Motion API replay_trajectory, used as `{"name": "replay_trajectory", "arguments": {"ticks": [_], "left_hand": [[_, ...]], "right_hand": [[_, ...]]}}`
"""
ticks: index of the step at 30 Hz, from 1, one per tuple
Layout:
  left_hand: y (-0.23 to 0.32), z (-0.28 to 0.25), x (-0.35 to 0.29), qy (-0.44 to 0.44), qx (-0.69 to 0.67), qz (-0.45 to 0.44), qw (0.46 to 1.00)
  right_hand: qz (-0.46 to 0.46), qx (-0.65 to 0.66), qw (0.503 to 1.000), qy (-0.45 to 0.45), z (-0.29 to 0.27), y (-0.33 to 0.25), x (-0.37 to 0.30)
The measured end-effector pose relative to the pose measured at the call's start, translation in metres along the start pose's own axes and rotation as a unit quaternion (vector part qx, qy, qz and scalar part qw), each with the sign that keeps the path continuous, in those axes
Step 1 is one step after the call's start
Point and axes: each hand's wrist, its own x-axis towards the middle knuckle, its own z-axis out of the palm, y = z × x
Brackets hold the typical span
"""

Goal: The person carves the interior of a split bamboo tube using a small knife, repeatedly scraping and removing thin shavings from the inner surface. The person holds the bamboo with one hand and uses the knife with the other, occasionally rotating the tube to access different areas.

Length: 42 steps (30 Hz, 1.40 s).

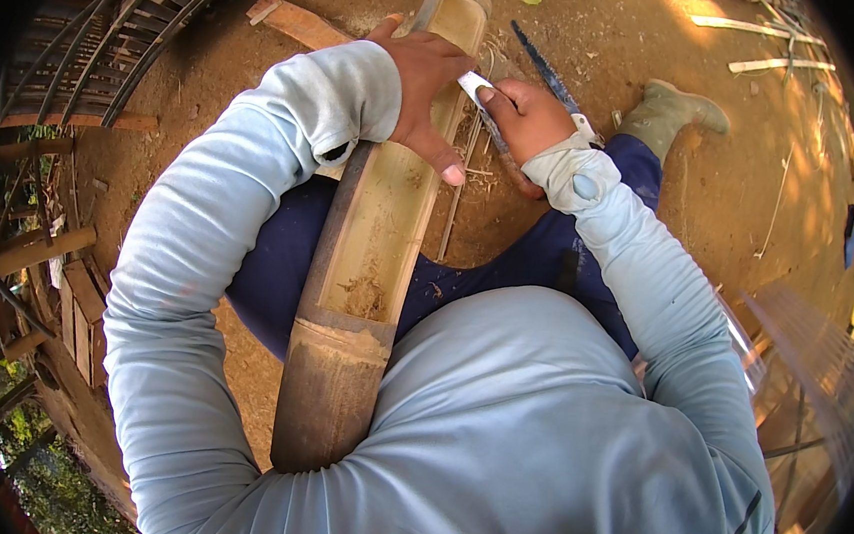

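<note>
Pale blue long-sleeved shirt, navy trousers, olive-green boot.

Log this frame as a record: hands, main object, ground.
left_hand: spread across the bamboo tube
right_hand: gripping a tool with a bright pale end, exact kind unclear
main_object: bamboo tube over the lap, long opening cut in its upper side
inside_opening: fibrous debris near the end closer to the torso
ground: bare brown soil, reddish plank

Open-air work yard, dirt ground, slatted frame, loose strips
</note>
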Motion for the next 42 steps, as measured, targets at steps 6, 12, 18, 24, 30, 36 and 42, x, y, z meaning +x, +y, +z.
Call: {"name": "replay_trajectory", "arguments": {"ticks": [6,12,18,24,30,36,42], "left_hand": [[0.011,-0.008,-0.019,-0.039,-0.003,0.015,0.999],[0.019,-0.008,-0.052,-0.023,-0.057,0.048,0.997],[0.026,-0.004,-0.065,0.011,-0.037,0.065,0.997],[0.03,-0.005,-0.072,0.009,-0.03,0.07,0.997],[0.037,-0.001,-0.088,0.02,-0.033,0.079,0.996],[0.039,0.002,-0.093,0.042,-0.039,0.09,0.994],[0.045,0.009,-0.108,0.08,-0.071,0.102,0.989]], "right_hand": [[-0.022,-0.011,1.0,-0.011,0.002,-0.01,-0.024],[-0.027,0.03,0.999,-0.006,0.011,-0.025,-0.058],[-0.049,0.033,0.998,-0.015,0.011,-0.023,-0.07],[-0.034,0.011,0.998,-0.051,0.009,-0.027,-0.077],[-0.052,0.042,0.996,-0.057,0.01,-0.038,-0.093],[-0.044,0.045,0.994,-0.087,0.008,-0.042,-0.098],[-0.055,0.051,0.991,-0.11,0.007,-0.047,-0.109]]}}
